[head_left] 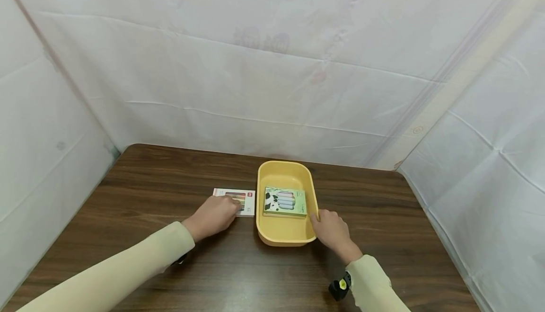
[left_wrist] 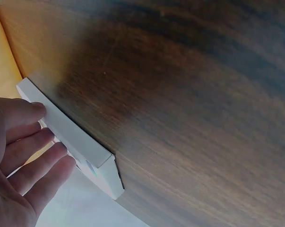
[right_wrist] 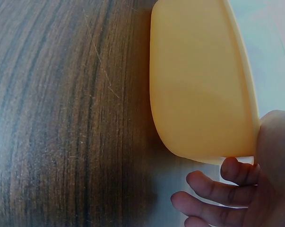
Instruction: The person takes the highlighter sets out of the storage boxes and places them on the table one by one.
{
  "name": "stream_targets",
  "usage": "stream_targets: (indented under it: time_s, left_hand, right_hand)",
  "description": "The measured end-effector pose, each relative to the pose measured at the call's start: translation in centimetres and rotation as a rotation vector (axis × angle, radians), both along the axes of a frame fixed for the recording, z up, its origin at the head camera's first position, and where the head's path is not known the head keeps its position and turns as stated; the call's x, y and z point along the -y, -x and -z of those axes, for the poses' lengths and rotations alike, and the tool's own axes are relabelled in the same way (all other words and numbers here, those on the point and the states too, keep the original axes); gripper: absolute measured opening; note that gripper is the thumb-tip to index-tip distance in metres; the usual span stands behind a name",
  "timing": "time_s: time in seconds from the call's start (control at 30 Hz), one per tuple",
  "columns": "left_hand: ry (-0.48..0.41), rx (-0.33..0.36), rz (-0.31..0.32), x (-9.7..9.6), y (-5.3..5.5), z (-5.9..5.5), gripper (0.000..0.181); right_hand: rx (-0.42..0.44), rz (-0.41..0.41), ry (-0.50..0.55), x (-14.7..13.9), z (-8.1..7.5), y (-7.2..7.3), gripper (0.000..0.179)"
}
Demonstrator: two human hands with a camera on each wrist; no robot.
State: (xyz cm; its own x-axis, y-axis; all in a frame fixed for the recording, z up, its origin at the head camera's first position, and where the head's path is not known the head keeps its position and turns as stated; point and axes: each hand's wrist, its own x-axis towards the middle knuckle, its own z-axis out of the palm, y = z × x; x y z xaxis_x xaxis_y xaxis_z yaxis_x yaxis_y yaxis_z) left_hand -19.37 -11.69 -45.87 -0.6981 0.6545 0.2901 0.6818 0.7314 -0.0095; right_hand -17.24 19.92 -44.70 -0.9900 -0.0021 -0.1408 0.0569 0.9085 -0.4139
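Note:
My left hand (head_left: 218,215) rests on a flat white box (head_left: 251,203) of coloured sticks seen through its window, lying on the table. In the left wrist view the left thumb touches the near edge of the white box (left_wrist: 71,123), and the extended fingers lie over its top face. My right hand (head_left: 332,231) pinches the right rim of a yellow plastic bin (head_left: 281,234). In the right wrist view, fingertips are at the outside of the bin (right_wrist: 199,85). Inside the bin lies a green box (head_left: 285,202) with a panda and several pastel markers printed on it.
The dark wood-grain table (head_left: 170,184) carries the bin, with the white box right beside its left wall. Pale fabric walls (head_left: 272,89) stand behind the table and at both sides. A black wrist strap (head_left: 340,287) is on the right arm.

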Motion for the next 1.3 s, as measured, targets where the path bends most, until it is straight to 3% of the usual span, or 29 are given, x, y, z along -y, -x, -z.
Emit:
stream_targets:
  time_s: [1.3]
  left_hand:
    - [0.018, -0.007, -0.008, 0.1, 1.3, -0.5, 0.021]
  right_hand:
    - [0.017, 0.001, 0.013, 0.3, -0.4, -0.2, 0.032]
